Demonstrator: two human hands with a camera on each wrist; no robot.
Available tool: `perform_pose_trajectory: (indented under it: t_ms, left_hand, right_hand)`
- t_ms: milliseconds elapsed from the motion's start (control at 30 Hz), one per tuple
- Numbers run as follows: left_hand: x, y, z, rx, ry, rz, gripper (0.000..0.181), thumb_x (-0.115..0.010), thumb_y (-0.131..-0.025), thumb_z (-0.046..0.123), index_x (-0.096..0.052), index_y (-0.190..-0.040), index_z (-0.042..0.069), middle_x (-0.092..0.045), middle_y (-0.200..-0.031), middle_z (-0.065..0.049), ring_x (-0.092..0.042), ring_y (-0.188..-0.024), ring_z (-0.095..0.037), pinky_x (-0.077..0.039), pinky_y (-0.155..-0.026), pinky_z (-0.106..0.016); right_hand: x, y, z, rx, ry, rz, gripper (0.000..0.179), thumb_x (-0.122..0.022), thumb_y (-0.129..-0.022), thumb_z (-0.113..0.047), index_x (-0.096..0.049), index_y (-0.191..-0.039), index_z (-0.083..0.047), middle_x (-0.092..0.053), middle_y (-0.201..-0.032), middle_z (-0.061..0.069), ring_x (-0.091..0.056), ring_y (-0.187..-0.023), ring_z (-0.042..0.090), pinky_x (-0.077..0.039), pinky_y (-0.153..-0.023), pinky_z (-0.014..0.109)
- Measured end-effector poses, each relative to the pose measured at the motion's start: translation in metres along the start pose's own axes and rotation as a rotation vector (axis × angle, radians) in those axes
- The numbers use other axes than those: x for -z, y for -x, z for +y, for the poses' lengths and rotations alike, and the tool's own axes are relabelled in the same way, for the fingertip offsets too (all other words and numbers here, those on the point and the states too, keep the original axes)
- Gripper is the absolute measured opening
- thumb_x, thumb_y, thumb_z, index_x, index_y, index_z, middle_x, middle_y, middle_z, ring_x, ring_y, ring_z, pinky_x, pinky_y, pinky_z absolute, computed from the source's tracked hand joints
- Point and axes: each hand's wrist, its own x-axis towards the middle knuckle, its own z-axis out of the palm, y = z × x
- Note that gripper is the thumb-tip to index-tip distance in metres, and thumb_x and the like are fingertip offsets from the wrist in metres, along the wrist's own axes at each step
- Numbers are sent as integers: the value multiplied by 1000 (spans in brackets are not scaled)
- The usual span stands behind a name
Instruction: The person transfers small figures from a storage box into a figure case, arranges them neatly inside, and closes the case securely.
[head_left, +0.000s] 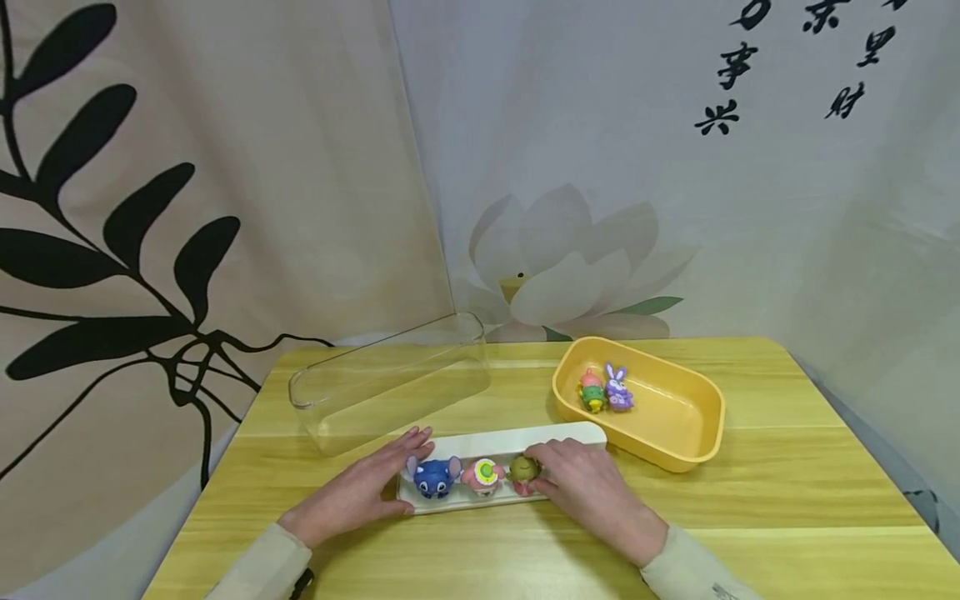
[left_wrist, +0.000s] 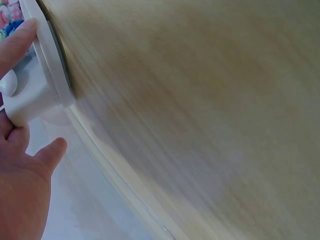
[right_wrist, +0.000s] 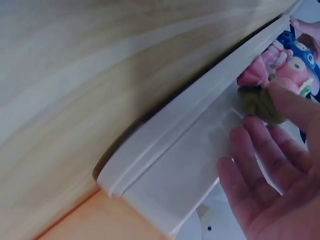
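Observation:
A long white tray [head_left: 551, 435] lies across the front of the table. A row of small figurines sits in it: a blue big-eared one [head_left: 434, 477], a pink one with a yellow-and-green round patch [head_left: 483, 475], and an olive-green-topped one with pink below [head_left: 523, 468]. My left hand [head_left: 360, 487] holds the tray's left end, thumb at the near corner and fingers toward the far one. My right hand [head_left: 588, 492] pinches the olive-green figurine between thumb and fingers inside the tray. In the right wrist view this figurine [right_wrist: 261, 105] nestles close to the pink one.
Behind the tray at the left stands a clear rectangular cover [head_left: 390, 400]. At the right a yellow tray [head_left: 678, 417] holds a pink-and-green figurine [head_left: 592, 392] and a purple rabbit figurine [head_left: 618, 389]; its near-left side comes close to the white tray. A curtain [head_left: 337, 167] hangs behind the table.

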Motion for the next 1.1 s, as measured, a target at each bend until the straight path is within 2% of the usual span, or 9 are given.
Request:
perform_pose_trajectory:
  t_ms: [100,167,400,500,600,833,1100]
  left_hand:
    - [0,1,0,3,1,0,93,-86,-84,30,-36,-162,20,-23,-171,-3,-29,-154,-31,-35,-119,-54]
    - [0,1,0,2,1,2,94,-86,-84,30,-36,-163,20,-23,-171,-4,-29,-154,-32,-35,-119,-54]
    - [-1,2,-1,-16,4,8,94,-86,-84,29,-35,-163,20,-24,-171,-7,-29,-153,-32,-34,-119,-54]
    - [-1,2,-1,-21,5,10,94,-86,-84,28,-35,-163,19,-24,-171,-7,-29,-153,-33,-34,-119,-54]
    - [-1,2,-1,-16,5,11,94,-86,-84,28,-36,-163,20,-24,-171,-6,-29,-154,-32,-34,-120,-54]
    - [-1,0,0,-2,-2,5,94,-86,-84,30,-36,-162,21,-23,-172,-2,-29,-154,-31,-35,-119,-53]
    - [-2,0,0,-3,-10,2,94,-86,-84,30,-36,-162,19,-23,-171,-4,-29,-154,-30,-35,-119,-53]
  right_hand:
    - [7,3,4,-29,-28,-4,44,-89,-81,-38,-73,-116,-18,-75,-104,-4,-68,-93,16,-59,-83,36]
    - [15,4,9,-50,-53,20,44,-87,-83,-40,-73,-118,-17,-74,-109,-3,-67,-102,19,-56,-93,43]
    - [35,6,37,-92,-136,185,48,-81,-89,-38,-70,-125,-9,-69,-127,8,-61,-121,33,-49,-103,58]
    - [41,7,49,-131,-158,209,56,-80,-90,-35,-65,-135,-7,-62,-141,13,-54,-133,40,-42,-109,63]
    - [47,9,58,-201,-168,183,63,-78,-91,-35,-59,-144,-7,-54,-151,16,-46,-141,44,-37,-113,67]
    - [50,10,74,-347,-183,64,73,-70,-97,-45,-47,-155,-8,-39,-162,22,-31,-148,50,-25,-117,74]
    - [43,6,91,-426,-154,-37,83,-59,-99,-59,-36,-161,-9,-26,-167,23,-22,-150,56,-21,-112,82]
